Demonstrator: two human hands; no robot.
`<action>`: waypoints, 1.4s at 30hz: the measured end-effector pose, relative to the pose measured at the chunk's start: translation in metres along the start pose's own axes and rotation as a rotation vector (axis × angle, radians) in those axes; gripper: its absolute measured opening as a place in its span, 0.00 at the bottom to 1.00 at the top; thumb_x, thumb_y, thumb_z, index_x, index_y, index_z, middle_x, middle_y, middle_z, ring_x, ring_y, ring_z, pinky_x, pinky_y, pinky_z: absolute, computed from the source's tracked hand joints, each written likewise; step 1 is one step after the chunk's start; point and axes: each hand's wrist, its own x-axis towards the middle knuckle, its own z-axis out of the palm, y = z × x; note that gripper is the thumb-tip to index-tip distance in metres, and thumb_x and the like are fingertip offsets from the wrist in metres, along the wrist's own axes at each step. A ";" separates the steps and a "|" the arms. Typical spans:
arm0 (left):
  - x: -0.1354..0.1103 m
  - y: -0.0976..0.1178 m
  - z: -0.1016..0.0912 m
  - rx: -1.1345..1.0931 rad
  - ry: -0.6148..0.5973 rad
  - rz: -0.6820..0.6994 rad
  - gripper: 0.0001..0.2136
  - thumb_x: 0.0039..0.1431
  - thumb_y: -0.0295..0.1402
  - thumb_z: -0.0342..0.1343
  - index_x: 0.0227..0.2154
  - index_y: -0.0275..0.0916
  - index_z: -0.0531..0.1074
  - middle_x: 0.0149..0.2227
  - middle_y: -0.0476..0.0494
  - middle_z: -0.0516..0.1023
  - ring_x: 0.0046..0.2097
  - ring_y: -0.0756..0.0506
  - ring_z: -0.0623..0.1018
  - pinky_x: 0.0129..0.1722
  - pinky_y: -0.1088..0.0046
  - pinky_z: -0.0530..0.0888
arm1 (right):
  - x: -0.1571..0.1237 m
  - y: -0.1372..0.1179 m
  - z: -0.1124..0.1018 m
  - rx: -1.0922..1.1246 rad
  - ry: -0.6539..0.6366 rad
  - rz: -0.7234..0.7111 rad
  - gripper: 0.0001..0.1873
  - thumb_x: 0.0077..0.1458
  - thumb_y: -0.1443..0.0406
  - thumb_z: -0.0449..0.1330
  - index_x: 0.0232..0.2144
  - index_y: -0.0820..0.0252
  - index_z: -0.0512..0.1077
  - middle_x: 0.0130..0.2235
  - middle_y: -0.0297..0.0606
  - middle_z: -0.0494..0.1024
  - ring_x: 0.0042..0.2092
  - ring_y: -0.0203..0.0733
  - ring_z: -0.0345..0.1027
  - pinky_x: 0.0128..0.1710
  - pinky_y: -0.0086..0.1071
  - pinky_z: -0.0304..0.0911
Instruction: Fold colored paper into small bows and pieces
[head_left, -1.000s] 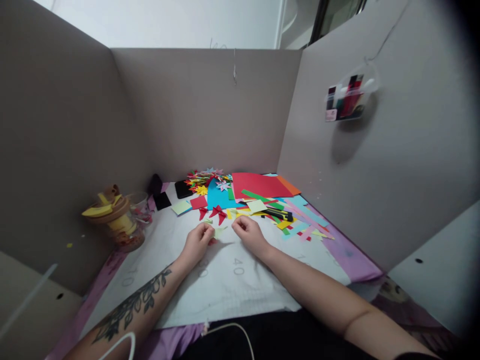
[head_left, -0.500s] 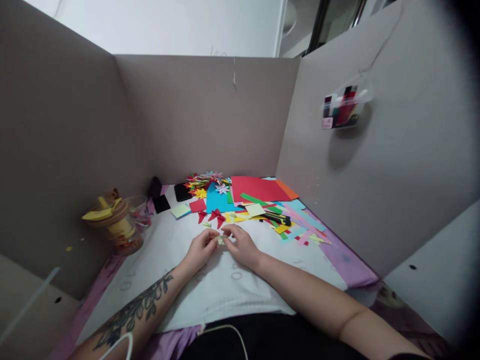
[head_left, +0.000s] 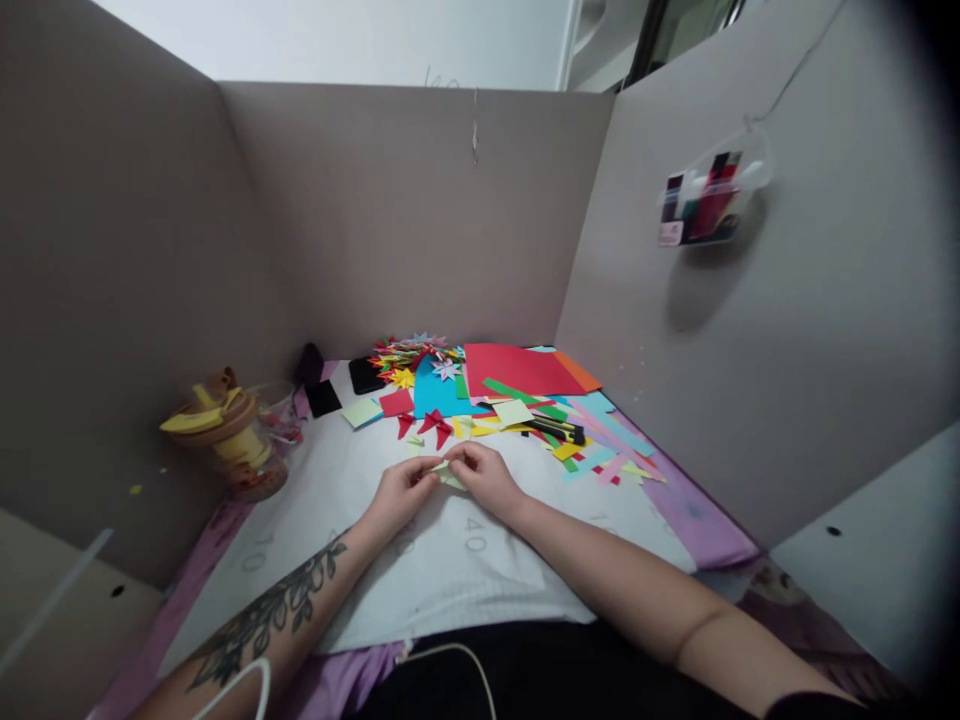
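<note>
My left hand [head_left: 401, 492] and my right hand [head_left: 484, 474] meet over the white mat [head_left: 450, 570], fingers pinched together on a small pale green folded paper piece [head_left: 448, 472]. The piece is mostly hidden between my fingertips. Just beyond my hands lie red folded paper shapes [head_left: 435, 425] and another tiny pale green piece [head_left: 414, 441].
Behind my hands lie a red sheet [head_left: 521, 368], a blue sheet [head_left: 435, 395], coloured strips [head_left: 607, 440], a pile of folded paper stars [head_left: 409, 358] and a black-yellow utility knife [head_left: 559, 430]. A jar with a yellow lid [head_left: 225, 440] stands at the left. Cardboard walls enclose the desk.
My right hand has moved left to meet my left hand, and both now pinch the pale green piece. The camera has shifted slightly.
</note>
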 end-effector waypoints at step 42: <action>-0.005 0.004 -0.001 0.190 -0.068 0.068 0.08 0.53 0.34 0.51 0.30 0.38 0.73 0.24 0.50 0.76 0.26 0.50 0.72 0.27 0.78 0.67 | 0.002 0.002 -0.005 0.222 -0.183 0.197 0.05 0.46 0.65 0.59 0.23 0.63 0.70 0.22 0.30 0.70 0.25 0.31 0.61 0.26 0.25 0.56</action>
